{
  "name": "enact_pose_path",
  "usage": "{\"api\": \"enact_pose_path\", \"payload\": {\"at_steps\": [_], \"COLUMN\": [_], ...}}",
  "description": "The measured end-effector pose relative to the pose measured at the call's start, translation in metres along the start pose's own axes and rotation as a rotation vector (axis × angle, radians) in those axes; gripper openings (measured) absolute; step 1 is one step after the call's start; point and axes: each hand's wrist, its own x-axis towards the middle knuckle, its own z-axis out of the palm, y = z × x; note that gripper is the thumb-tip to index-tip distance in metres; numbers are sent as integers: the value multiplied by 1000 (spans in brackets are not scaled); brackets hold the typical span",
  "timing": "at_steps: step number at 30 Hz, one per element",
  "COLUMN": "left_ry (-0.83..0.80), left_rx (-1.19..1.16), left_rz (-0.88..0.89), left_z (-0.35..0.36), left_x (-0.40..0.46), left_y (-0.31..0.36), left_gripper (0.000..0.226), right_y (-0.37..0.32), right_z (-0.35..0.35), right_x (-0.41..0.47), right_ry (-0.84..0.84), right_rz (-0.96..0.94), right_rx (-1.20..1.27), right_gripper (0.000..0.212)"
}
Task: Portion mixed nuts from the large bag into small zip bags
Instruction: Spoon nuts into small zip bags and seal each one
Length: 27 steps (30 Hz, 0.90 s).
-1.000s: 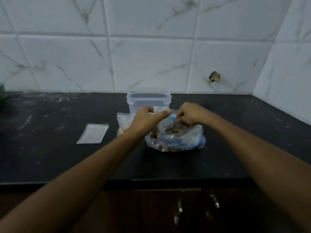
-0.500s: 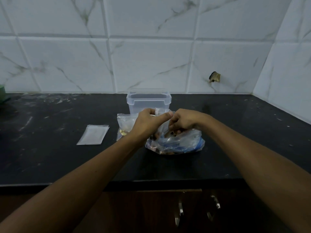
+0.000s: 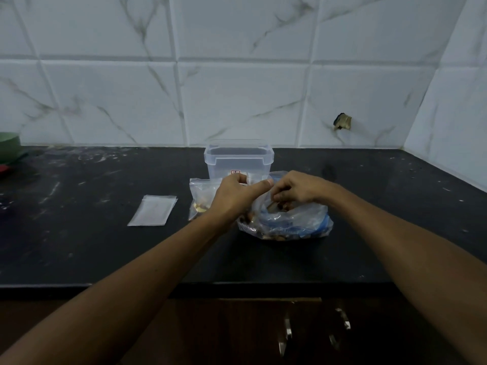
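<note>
The large clear bag of mixed nuts (image 3: 295, 222), with blue print, lies on the black counter (image 3: 105, 246) at centre. My left hand (image 3: 234, 196) pinches a small clear zip bag (image 3: 253, 177) upright at the big bag's mouth, thumb stretched toward the right. My right hand (image 3: 295, 189) reaches down into the large bag with its fingers curled round some nuts. A second small zip bag (image 3: 201, 198) holding a few nuts leans just left of my left hand. An empty flat zip bag (image 3: 152, 210) lies further left.
A clear lidless plastic container (image 3: 238, 160) stands right behind the bags. A green bowl (image 3: 9, 147) sits at the far left edge. The tiled wall meets the counter at the back and right. Cabinet handles (image 3: 340, 327) show below the counter's front edge.
My right hand has moved from the bag's top edge down into the large bag among the nuts. The left hand has stayed at the mouth with the small bag.
</note>
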Motion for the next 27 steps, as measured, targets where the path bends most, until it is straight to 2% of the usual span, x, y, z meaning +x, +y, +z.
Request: {"api": "enact_pose_path", "payload": {"at_steps": [3, 8, 14, 18, 24, 27], "left_ry": [14, 1, -13, -11, -27, -38], "left_rx": [20, 40, 78, 88, 94, 103], "left_rz": [-8, -33, -35, -51, -69, -55], "left_z": [1, 2, -1, -3, -4, -3], "left_x": [0, -2, -4, -4, -6, -2], "left_y": [1, 1, 5, 4, 5, 1], "left_gripper": [45, 72, 73, 56, 82, 71], "right_y": [4, 5, 7, 16, 26, 26], "right_z": [-2, -10, -28, -40, -55, -63], "right_x": [6, 4, -3, -8, -20, -29], "right_ry": [-3, -113, -159, -127, -38, 10], "right_rz": [-22, -27, 86, 215, 333, 352], "right_rx": [5, 89, 183, 333, 509, 550], "right_gripper": [16, 18, 21, 18, 16, 16]}}
